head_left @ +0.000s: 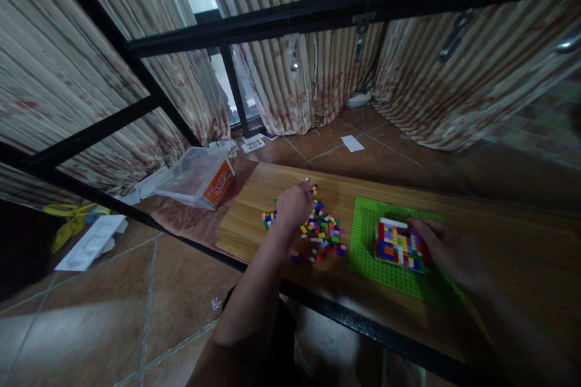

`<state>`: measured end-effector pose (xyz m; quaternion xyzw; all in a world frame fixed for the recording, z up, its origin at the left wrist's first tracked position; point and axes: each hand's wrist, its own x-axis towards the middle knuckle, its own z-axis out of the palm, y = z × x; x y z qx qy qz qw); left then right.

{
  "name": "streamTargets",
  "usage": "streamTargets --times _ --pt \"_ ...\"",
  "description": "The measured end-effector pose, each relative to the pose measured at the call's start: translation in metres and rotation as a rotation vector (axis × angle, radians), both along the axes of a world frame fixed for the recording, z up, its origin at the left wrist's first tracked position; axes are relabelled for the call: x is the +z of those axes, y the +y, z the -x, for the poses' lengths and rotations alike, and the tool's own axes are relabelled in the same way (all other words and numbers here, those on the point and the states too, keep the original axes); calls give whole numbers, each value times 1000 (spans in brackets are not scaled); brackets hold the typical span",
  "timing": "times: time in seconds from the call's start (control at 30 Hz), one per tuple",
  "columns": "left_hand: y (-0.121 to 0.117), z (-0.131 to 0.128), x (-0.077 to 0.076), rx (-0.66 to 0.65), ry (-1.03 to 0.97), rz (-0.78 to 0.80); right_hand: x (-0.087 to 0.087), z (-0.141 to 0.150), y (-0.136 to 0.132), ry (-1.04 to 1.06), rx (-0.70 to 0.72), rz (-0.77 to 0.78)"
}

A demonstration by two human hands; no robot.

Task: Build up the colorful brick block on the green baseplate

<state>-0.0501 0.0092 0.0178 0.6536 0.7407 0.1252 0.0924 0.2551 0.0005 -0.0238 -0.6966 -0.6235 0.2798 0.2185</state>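
Observation:
My left hand [295, 204] is over the loose pile of small coloured building bricks [323, 231], fingers drawn together at the far side of the pile. Whether a brick is between those fingertips is hidden. A green studded baseplate [363, 236] lies to the right of the pile. On it stands a block built of many-coloured bricks [399, 247], with a white strip along its far edge. My right hand [438, 242] grips the right side of this block, the fingers at its far right corner.
The wooden board [245, 193] bears the bricks and baseplate. A clear plastic box [195, 178] with an orange label sits beyond its left end. Black metal bars [272, 21] cross in front of striped curtains [318, 84]. A white tray [91, 245] lies on the tiled floor.

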Motion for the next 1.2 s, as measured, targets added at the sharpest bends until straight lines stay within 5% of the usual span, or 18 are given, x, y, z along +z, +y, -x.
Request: streamTargets --times 0.2,0.63,0.83,0.9,1.07,1.2 --pt "13 39 -12 103 67 36 -9 -2 1 -12 39 -77" --pt "19 30 -25 32 26 65 -15 -4 1 3 86 -143" --pt "19 30 -15 -15 -116 17 -14 0 0 61 17 -186" --pt "16 21 -9 -84 -327 19 -9 5 -3 136 -47 -298" --pt "-9 -30 -2 -130 -1524 306 16 28 -20 290 54 -505" --pt "-28 -68 -4 -103 -1835 563 27 45 -34 378 264 -492"
